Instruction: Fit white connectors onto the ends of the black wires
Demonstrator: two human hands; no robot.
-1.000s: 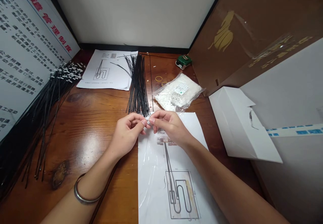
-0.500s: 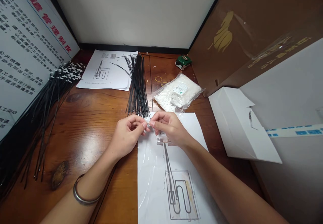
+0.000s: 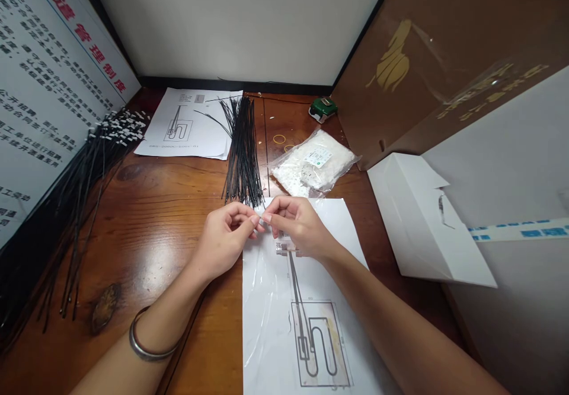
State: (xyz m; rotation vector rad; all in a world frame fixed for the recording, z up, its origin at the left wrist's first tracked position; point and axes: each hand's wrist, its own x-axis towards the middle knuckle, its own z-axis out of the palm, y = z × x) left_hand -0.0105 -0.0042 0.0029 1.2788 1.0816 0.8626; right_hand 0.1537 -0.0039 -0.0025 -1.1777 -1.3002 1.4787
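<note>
Over the top of the printed drawing sheet (image 3: 271, 335), my two hands meet fingertip to fingertip. My left hand (image 3: 229, 232) is closed in a pinch on a small white connector (image 3: 261, 222), mostly hidden by the fingers. Thumb and forefinger of my right hand (image 3: 296, 223) are pinched beside it on what looks like the end of a thin black wire (image 3: 264, 206). Just beyond the fingers lies a bundle of black wires (image 3: 243, 152), with its near ends close to my hands. Whether the wire sits inside the connector is hidden.
To the left, many black wires with white connectors (image 3: 122, 127) lean by a printed board (image 3: 40, 86). A second drawing (image 3: 155, 134) lies behind. A clear bag of white parts (image 3: 315, 161), a green tape measure (image 3: 323, 109), a white carton (image 3: 413, 223) and a brown box (image 3: 444, 45) stand right.
</note>
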